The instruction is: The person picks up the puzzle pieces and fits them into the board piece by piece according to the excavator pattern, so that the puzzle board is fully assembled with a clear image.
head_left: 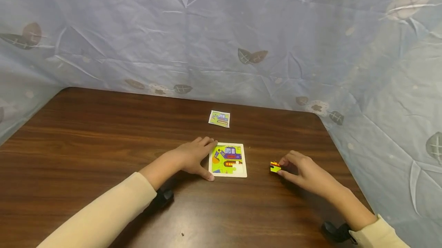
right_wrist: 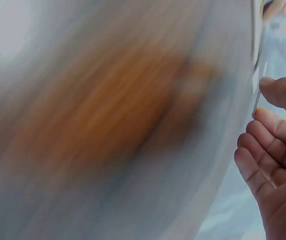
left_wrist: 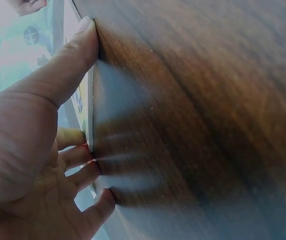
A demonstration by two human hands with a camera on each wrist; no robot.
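A square jigsaw puzzle board (head_left: 245,163) with a pale frame lies on the table, showing a purple digger on yellow-green. Its lower right part is a bare pale gap. My left hand (head_left: 197,157) spans the board's left side, thumb at the near corner and index finger at the far one; in the left wrist view the hand (left_wrist: 38,135) has its other fingertips on the tabletop. To the right of the board, my right hand (head_left: 305,171) pinches a yellow-green and red puzzle piece (head_left: 275,167) between thumb and fingers. The right wrist view shows the piece (right_wrist: 257,100) edge-on.
A small printed picture card (head_left: 219,119) of the same digger lies beyond the board. The brown wood-grain table (head_left: 103,136) meets a pale patterned cloth (head_left: 214,40) at the back and sides. A tiny dark speck (head_left: 182,234) is near the front.
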